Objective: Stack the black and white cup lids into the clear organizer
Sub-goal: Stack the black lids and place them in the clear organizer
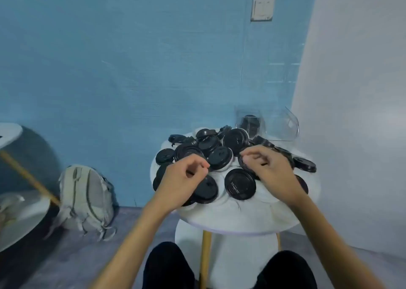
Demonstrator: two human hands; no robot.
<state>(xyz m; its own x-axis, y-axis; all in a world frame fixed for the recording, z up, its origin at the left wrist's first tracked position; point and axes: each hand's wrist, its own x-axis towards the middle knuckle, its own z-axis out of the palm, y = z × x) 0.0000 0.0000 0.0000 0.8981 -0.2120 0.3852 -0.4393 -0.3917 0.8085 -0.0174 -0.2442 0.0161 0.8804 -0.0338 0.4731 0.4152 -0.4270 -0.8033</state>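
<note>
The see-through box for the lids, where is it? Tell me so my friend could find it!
Look at the small round white table heaped with black lids. At its far right edge, by the white wall, stands the clear organizer. It is the only see-through thing there, with some black lids already showing inside.

No legible text, labels or nos. on any surface.

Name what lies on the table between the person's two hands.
In the head view, black lids lie between the left hand and right hand, with white lids underneath.
</note>
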